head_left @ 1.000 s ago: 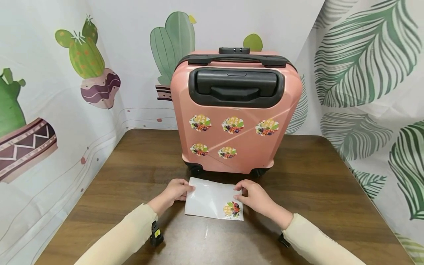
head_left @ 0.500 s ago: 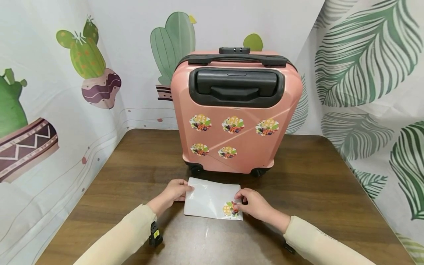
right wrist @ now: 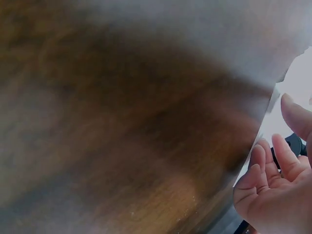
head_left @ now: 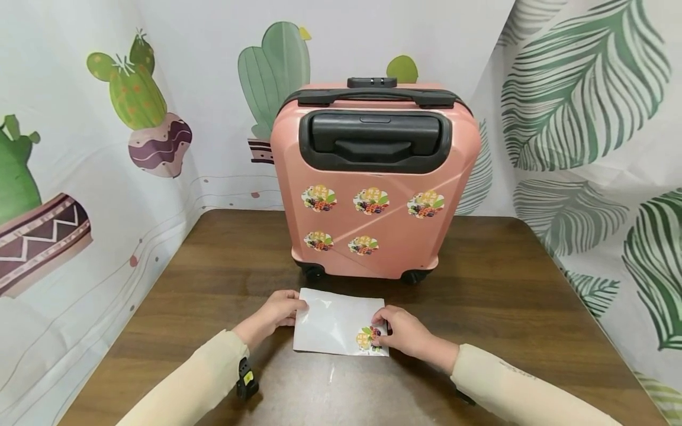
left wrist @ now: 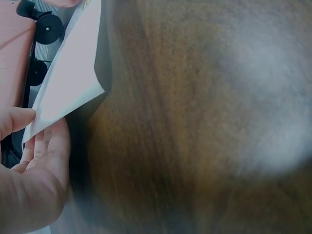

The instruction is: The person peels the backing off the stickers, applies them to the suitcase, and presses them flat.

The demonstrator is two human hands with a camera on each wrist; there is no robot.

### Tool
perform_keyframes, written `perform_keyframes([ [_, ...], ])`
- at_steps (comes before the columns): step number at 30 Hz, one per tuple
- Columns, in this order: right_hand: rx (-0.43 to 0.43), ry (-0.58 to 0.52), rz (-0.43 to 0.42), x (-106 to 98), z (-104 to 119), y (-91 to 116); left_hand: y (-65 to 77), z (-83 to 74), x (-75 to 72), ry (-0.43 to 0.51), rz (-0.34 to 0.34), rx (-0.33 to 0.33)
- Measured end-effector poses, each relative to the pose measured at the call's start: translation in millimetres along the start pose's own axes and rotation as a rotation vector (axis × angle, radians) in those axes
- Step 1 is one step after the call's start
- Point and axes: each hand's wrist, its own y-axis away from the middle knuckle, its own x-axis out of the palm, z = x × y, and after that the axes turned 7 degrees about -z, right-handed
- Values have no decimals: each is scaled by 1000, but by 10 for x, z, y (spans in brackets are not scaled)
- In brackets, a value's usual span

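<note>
A white glossy sticker sheet (head_left: 335, 322) is held just above the table in front of the suitcase. One round fruit sticker (head_left: 367, 338) is on its lower right corner. My left hand (head_left: 279, 309) pinches the sheet's left edge, thumb on top and fingers underneath, as the left wrist view shows. At the right edge is my right hand (head_left: 407, 332), its thumb at the sticker's right side. In the right wrist view a gap shows between that thumb and the bent fingers (right wrist: 258, 168). Whether the thumb lifts the sticker's edge is too small to tell.
A pink suitcase (head_left: 367, 260) with a black handle recess (head_left: 375, 142) stands upright behind the sheet. Several fruit stickers (head_left: 371, 201) are on its front in two rows, three above and two below. Brown wooden table (head_left: 506, 307) surrounds it; a patterned cloth (head_left: 213, 118) hangs behind.
My right hand has come down and left from the sheet's right edge, and its thumb is now over the sticker's right side. My left hand keeps its grip. The view has shifted slightly.
</note>
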Motion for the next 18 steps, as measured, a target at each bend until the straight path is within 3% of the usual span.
perform_keyframes([
  [4, -42, 45, 20, -3, -14, 2, -35, -29, -42, 8, 22, 21],
  [9, -92, 69, 45, -13, -24, 1, -93, -125, -83, -68, 3, 75],
  [14, -97, 72, 65, -11, -36, -2, -184, -195, -83, -322, -9, 207],
  [18, -96, 60, 68, -9, -46, -8, -231, -269, -66, -586, 40, 364],
])
